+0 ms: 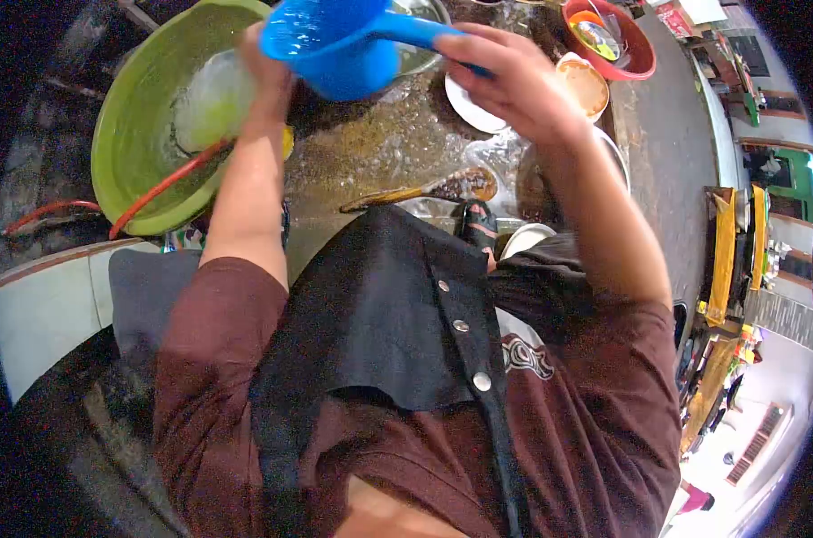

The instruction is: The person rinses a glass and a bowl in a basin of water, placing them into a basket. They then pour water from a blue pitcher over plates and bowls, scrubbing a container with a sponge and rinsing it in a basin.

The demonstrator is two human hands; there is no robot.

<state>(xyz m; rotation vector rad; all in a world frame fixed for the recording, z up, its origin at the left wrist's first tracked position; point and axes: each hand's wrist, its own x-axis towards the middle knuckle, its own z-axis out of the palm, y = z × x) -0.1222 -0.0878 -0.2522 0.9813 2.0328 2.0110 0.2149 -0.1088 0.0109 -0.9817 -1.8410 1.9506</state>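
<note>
Head view, looking down over chest and black apron; both arms raised ahead. Right hand clenched around the handle of the blue dipper; grip firm, fingers wrapped over the top. Dipper sits high in frame, tilted, mouth up and left, between the two hands, partly over the green basin. Left hand is right against the dipper's bowl; fingers hidden behind it, so can't tell whether it grips or only touches. Green basin is on the left; holds water and a pale translucent item, unidentifiable; red hose runs over its near rim. Wet ground lies below the dipper; wooden ladle lies flat on it. Metal bowl is just behind the dipper; white plate is under the right hand; small bowl is beside it; red basin with dishes is at far right.
</note>
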